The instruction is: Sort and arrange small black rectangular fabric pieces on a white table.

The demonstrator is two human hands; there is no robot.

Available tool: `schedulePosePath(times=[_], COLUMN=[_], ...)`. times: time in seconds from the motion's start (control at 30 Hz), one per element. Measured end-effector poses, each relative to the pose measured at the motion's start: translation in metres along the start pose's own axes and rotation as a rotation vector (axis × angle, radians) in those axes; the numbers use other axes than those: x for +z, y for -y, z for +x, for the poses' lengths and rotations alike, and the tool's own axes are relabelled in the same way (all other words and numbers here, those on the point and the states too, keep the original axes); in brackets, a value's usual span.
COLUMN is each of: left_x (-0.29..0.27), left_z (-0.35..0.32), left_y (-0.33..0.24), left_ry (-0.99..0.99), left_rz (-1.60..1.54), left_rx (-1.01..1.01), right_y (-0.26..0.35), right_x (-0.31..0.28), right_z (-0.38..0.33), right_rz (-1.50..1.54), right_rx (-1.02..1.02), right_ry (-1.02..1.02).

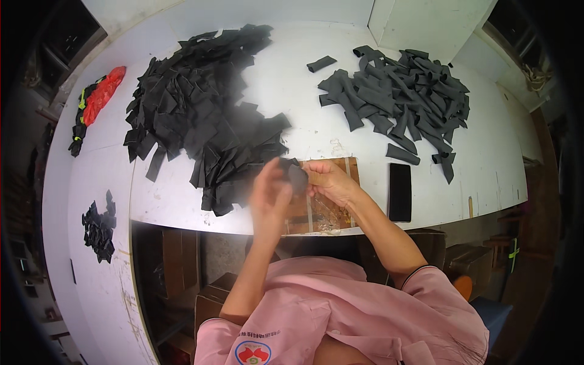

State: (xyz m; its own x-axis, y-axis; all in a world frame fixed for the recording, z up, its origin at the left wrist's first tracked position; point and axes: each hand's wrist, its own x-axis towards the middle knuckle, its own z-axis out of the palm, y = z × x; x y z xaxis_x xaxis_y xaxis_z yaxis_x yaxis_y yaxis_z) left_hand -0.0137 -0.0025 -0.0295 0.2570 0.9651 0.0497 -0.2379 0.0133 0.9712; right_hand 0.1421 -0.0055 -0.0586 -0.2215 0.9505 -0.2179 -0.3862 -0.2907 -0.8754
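A small dark grey fabric piece [296, 176] is pinched in the fingers of my right hand [331, 181], above a brown board set at the table's front edge. My left hand [267, 191] is just left of that piece, its fingers smeared by motion; whether it grips the fabric I cannot make out. A large heap of flat black fabric pieces [194, 109] spreads behind and left of my left hand. At the far right lies a pile of dark grey rolled or tube-like fabric pieces [395, 91].
The brown board [331, 213] bears tape strips. Right of it lies a black phone [399, 191] on the white table [304, 73]. On the left side table are a small black fabric pile [99, 228] and a red plastic bag [104, 94]. Cardboard boxes [180, 258] stand below.
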Motion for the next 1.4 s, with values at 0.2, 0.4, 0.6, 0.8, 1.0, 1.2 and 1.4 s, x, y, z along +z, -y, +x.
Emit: schedulePosePath(times=[0.2, 0.4, 0.6, 0.8, 1.0, 1.2, 1.4], left_x=[0.001, 0.004, 0.01, 0.02, 0.018, 0.014, 0.02], left_z=[0.007, -0.009, 0.002, 0.022, 0.024, 0.018, 0.005], left_y=[-0.014, -0.02, -0.004, -0.03, -0.035, -0.028, -0.038], left_ry=[0.071, -0.085, 0.025, 0.308, 0.281, 0.232, 0.037], left_rz=[0.201, -0.237, -0.191, 0.47, 0.62, 0.569, 0.026], left_rx=[0.303, 0.085, -0.028, 0.065, 0.271, 0.293, 0.177], right_y=[0.019, 0.054, 0.02, 0.007, 0.005, -0.001, 0.031], right_x=[0.022, 0.035, 0.015, 0.015, 0.018, 0.011, 0.018], right_z=[-0.013, -0.024, -0.018, -0.022, -0.016, -0.016, -0.02], right_rz=[-0.294, -1.458, -1.365, -1.024, -0.921, -1.177, -1.235], right_rx=[-0.314, -0.841, -0.69, -0.631, -0.817, -0.631, -0.578], right_ry=[-0.17, -0.103, -0.147, -0.143, -0.175, -0.151, -0.076])
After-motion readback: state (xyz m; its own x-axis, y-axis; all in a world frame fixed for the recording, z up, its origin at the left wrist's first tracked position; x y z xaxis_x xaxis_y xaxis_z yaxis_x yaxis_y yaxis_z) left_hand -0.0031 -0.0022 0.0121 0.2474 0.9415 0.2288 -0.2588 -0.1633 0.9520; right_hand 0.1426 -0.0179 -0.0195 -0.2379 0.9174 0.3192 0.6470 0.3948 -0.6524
